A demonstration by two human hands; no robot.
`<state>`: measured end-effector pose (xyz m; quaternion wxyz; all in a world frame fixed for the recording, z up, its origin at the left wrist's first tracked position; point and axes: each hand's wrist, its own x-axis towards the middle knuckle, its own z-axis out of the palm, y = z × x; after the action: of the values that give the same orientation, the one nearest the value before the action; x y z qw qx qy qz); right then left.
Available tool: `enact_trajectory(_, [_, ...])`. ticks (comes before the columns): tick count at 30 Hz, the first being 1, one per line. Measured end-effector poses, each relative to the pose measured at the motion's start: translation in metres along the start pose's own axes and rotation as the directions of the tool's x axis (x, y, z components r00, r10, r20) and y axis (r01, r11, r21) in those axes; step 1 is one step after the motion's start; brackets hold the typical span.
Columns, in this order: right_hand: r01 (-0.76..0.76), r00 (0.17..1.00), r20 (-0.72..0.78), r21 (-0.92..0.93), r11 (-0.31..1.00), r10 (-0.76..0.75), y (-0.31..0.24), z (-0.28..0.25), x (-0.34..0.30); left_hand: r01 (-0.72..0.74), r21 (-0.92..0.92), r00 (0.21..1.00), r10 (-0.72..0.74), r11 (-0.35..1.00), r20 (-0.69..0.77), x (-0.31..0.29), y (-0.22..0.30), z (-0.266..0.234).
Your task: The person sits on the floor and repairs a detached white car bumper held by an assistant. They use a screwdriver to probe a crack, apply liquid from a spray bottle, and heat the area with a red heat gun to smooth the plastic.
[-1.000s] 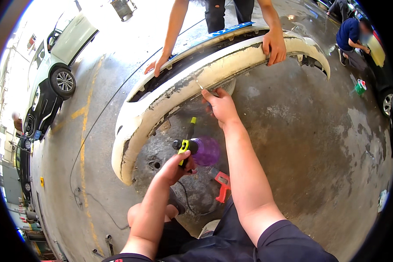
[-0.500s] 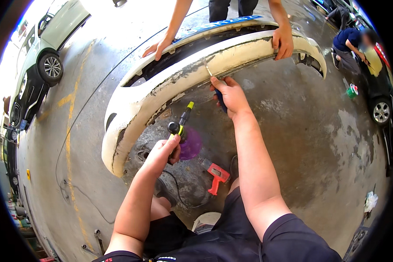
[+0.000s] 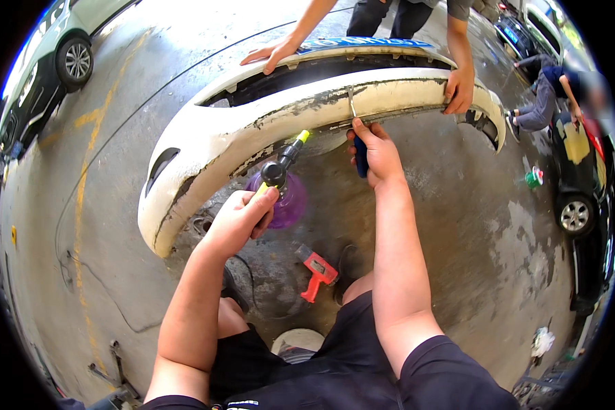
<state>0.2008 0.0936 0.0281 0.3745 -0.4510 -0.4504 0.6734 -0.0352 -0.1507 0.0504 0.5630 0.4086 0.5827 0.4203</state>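
Note:
A worn white car bumper (image 3: 205,140) with dark, chipped paint along its lower strip lies across in front of me. My left hand (image 3: 236,220) grips a pump spray bottle (image 3: 290,205) with purple liquid, a black head and a yellow-green nozzle; the nozzle points toward the bumper's near edge. In my right hand (image 3: 381,156) is a scraper (image 3: 361,156) with a dark blue handle. Its thin metal blade reaches onto the bumper's chipped strip, though contact is hard to make out. Another person's hands (image 3: 461,89) rest on the bumper from the far side.
A red heat gun (image 3: 318,270) lies on the concrete floor between my feet, near a dark cord. A white car (image 3: 55,48) stands at far left. At right, another person bends over a dark car (image 3: 575,174), with a green container (image 3: 534,178) nearby.
My view has shifted. The spray bottle has come closer to the bumper's near edge, and the scraper stays at the chipped strip. The person at right has risen from a crouch to bending.

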Motion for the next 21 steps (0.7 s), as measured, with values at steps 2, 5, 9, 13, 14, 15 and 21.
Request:
enact_trajectory(2, [0.021, 1.0, -0.004, -0.001, 1.0, -0.021, 0.0, 0.001, 0.001, -0.009, 0.032, 1.0, 0.009, 0.999, -0.002, 0.003, 0.0, -0.004])
enact_trajectory(5, [0.03, 1.0, -0.004, -0.012, 0.999, -0.03, -0.001, 0.005, -0.001, -0.027, 0.042, 1.0, 0.027, 0.999, -0.012, -0.002, 0.005, -0.004])
enact_trajectory(9, [0.013, 1.0, -0.004, 0.005, 1.0, -0.013, 0.0, 0.003, -0.003, -0.023, -0.008, 1.0, 0.023, 1.0, 0.005, -0.008, 0.016, 0.004])
enact_trajectory(13, [0.009, 1.0, -0.007, 0.014, 1.0, -0.009, -0.001, 0.0, -0.002, -0.023, -0.025, 1.0, 0.022, 0.999, -0.004, -0.009, 0.019, 0.008])
enact_trajectory(14, [0.008, 1.0, -0.006, 0.016, 1.0, -0.008, 0.0, 0.002, -0.002, -0.021, -0.027, 1.0, 0.021, 0.999, -0.005, -0.008, 0.017, 0.007])
enact_trajectory(15, [0.007, 1.0, -0.004, 0.016, 1.0, -0.007, 0.0, 0.003, -0.002, -0.02, -0.029, 1.0, 0.02, 0.999, -0.004, -0.009, 0.016, 0.007])
enact_trajectory(21, [0.023, 1.0, -0.015, 0.015, 1.0, -0.023, 0.001, 0.004, -0.003, -0.004, 0.004, 1.0, 0.004, 1.0, -0.02, -0.011, 0.019, 0.007])
